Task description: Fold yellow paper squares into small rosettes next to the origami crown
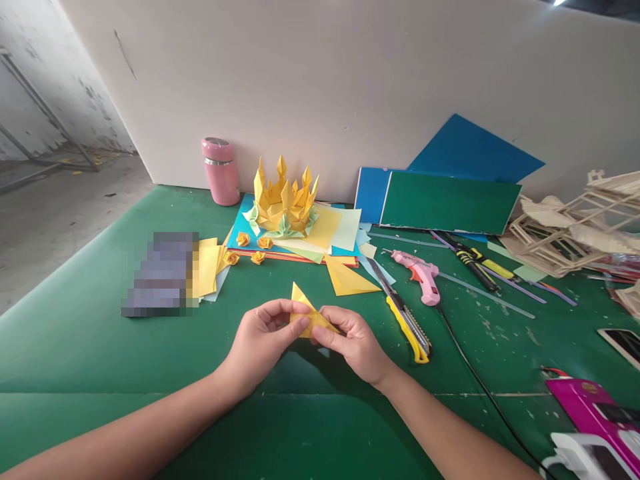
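Between my two hands is a small folded piece of yellow paper [313,321], its pointed tip showing above my fingers. My left hand [267,337] pinches its left side between thumb and fingers. On the right side, my right hand [353,340] grips the lower corner, thumb in front and fingers behind. Just beyond my hands lies another yellow folded paper triangle [347,277]. A yellow paper crown [285,203] with green paper leaves stands farther back on a stack of coloured sheets [240,220]. Several small yellow paper roses [258,257] lie in front of it.
Right of my hands lie a yellow utility knife [407,330] and a pink glue gun [423,277] with a black cord. A pink flask [221,172] stands at the back left. Wooden stick models [565,227], a phone [623,347] and a magenta box [585,407] occupy the right side.
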A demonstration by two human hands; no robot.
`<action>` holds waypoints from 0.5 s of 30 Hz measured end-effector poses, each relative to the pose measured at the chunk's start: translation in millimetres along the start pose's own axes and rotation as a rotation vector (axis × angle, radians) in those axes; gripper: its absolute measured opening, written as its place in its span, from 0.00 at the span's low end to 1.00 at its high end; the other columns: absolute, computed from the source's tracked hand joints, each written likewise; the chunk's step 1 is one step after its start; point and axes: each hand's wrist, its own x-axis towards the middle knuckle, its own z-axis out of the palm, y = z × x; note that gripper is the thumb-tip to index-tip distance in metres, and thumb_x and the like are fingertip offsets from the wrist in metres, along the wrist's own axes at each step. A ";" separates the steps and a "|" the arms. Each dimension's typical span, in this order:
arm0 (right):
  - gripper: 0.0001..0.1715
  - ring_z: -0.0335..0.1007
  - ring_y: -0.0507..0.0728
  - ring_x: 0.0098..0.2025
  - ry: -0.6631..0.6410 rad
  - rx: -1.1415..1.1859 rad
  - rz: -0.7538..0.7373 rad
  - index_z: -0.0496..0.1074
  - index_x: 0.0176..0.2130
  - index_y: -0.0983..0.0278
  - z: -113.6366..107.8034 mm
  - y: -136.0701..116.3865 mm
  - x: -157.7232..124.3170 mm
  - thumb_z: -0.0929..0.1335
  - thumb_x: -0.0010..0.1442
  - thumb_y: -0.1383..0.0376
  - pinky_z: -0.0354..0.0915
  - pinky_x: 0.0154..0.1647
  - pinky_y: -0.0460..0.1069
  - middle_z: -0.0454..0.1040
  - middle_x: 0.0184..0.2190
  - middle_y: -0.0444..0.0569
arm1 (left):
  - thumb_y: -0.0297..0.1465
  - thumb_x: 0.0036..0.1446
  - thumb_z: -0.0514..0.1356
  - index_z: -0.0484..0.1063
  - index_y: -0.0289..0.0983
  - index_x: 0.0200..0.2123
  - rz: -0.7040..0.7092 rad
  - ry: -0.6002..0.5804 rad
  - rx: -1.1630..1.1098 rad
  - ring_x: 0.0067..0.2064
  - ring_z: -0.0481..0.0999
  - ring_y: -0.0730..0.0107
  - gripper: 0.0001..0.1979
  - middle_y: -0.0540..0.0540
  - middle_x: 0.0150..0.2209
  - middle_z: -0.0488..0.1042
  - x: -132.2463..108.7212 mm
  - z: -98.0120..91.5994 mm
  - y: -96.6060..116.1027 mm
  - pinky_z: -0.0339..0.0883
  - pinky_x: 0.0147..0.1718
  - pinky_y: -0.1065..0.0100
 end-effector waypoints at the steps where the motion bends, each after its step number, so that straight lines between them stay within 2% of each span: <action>1: 0.22 0.60 0.51 0.25 -0.007 0.033 0.013 0.63 0.21 0.63 0.3 0.5 -0.3 0.66 0.56 0.51 0.60 0.29 0.47 0.62 0.21 0.42 | 0.36 0.38 0.71 0.76 0.35 0.27 -0.001 -0.002 0.003 0.28 0.78 0.70 0.13 0.50 0.25 0.79 0.1 0.0 0.6 0.74 0.33 0.70; 5: 0.24 0.67 0.53 0.27 -0.010 0.129 0.027 0.68 0.24 0.64 1.7 2.2 -2.3 0.63 0.59 0.49 0.65 0.32 0.49 0.67 0.24 0.45 | 0.36 0.38 0.71 0.75 0.35 0.27 0.000 -0.016 0.018 0.27 0.78 0.69 0.13 0.50 0.25 0.79 0.6 -0.8 1.4 0.74 0.31 0.69; 11: 0.29 0.61 0.52 0.24 0.049 -0.226 -0.149 0.65 0.18 0.63 3.0 3.6 -3.1 0.61 0.62 0.49 0.61 0.27 0.47 0.64 0.18 0.44 | 0.37 0.39 0.70 0.74 0.35 0.27 -0.010 -0.087 0.046 0.26 0.78 0.69 0.14 0.51 0.23 0.77 1.9 -2.2 -0.4 0.74 0.31 0.67; 15: 0.31 0.62 0.52 0.24 0.050 -0.249 -0.144 0.62 0.17 0.63 4.5 4.7 -3.2 0.57 0.64 0.48 0.61 0.26 0.47 0.64 0.17 0.44 | 0.35 0.38 0.71 0.74 0.35 0.27 -0.040 -0.099 0.074 0.27 0.77 0.71 0.13 0.51 0.25 0.77 3.0 -2.4 1.3 0.73 0.32 0.69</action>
